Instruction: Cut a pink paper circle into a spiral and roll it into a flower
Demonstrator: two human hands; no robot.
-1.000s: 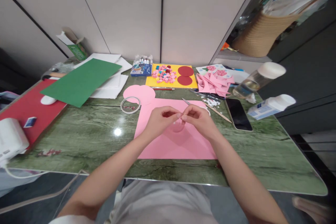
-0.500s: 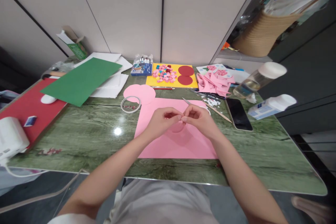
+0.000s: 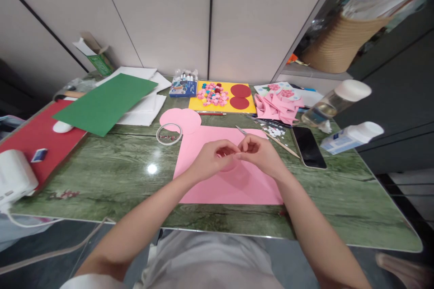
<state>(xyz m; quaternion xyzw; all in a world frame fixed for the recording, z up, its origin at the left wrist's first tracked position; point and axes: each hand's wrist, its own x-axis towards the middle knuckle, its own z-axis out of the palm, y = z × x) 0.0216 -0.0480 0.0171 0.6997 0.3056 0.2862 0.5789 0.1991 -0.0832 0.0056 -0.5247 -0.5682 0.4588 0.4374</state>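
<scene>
Above a pink sheet of paper [image 3: 230,189], my left hand [image 3: 213,159] and my right hand [image 3: 260,156] meet at the fingertips. Both are closed in a pinch, thumb against finger. Whatever sits between them is small and mostly hidden, so I cannot make it out. Just below my fingers, a round pink shape [image 3: 228,167] shows on the sheet. Scissor tips [image 3: 240,130] stick out behind my right hand. At the sheet's far left corner lie overlapping pink paper circles [image 3: 183,119], with a pale ring [image 3: 158,135] partly over them.
Colourful small balls [image 3: 212,95] and dark red circles [image 3: 240,90] rest on a yellow sheet [image 3: 225,107]. Pink scraps [image 3: 278,107], a phone [image 3: 308,146], a wooden stick [image 3: 286,148] and bottles [image 3: 352,137] stand right. Green paper [image 3: 106,104] and a red sheet [image 3: 20,144] lie left.
My fingertips have shifted slightly, with the left fingers a little flatter over the right thumb. Both hands stay in the same place, and the table things have not moved.
</scene>
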